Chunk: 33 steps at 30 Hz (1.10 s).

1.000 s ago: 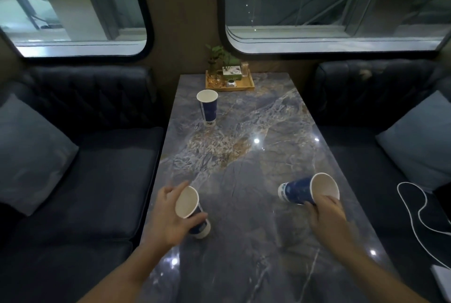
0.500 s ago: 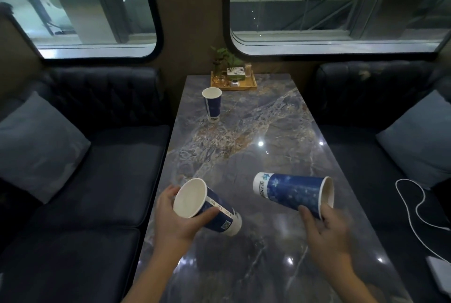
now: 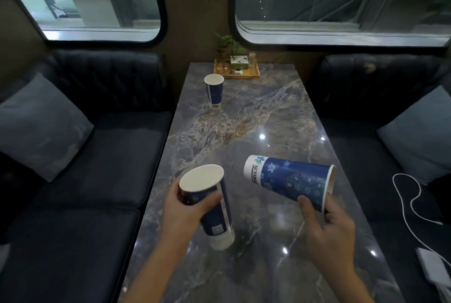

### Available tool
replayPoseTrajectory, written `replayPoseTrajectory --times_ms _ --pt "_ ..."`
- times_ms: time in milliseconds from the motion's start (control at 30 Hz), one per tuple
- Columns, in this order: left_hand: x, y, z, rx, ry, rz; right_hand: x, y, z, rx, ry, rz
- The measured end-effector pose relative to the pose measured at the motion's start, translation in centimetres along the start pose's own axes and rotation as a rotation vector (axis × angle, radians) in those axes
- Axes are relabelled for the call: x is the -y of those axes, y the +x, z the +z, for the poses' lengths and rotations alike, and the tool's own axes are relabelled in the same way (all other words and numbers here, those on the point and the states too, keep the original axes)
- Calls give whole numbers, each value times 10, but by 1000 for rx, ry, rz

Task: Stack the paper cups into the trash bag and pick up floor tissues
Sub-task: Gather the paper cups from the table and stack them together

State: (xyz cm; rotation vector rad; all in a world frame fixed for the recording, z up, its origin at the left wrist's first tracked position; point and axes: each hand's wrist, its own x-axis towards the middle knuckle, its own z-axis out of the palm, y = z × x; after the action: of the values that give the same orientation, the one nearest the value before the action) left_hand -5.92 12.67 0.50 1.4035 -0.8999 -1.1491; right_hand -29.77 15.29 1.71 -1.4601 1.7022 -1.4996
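My left hand grips a blue paper cup near its rim, held almost upright above the marble table, its white mouth facing up towards me. In my right hand is a second blue paper cup, lying sideways in the air with its white base pointing left at the first cup and its mouth to the right. A small gap separates the two cups. A third blue paper cup stands upright at the table's far left. No trash bag or tissues are in view.
A wooden tray with a small plant and jars sits at the table's far end under the windows. Dark sofas with grey cushions flank the table. A white cable and a white charger lie on the right seat.
Both hands lifted their cups off the table and brought them closer together. The left cup tipped up towards upright, and the right cup turned so its base points left.
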Motion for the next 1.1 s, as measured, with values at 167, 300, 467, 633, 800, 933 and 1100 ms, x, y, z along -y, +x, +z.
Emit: replayPoseTrajectory --times_ms 167,300,467,633,800,933,1100 --pt "3 -2 4 85 -48 -66 21 4 -8 -31 103 -38" --pt "3 -10 7 151 139 58 35 5 -7 4 158 -100" --pt "3 -15 7 127 165 145 49 2 -8 18 216 -160" --pt "4 -11 6 97 151 178 53 -1 -13 13 231 -182" --pt "4 -5 9 136 194 167 56 -4 -9 110 174 -265" --pt "-2 -7 11 206 292 201 50 -3 2 284 49 -320" --pt "-5 -8 16 243 315 199 44 4 14 403 -137 -500"
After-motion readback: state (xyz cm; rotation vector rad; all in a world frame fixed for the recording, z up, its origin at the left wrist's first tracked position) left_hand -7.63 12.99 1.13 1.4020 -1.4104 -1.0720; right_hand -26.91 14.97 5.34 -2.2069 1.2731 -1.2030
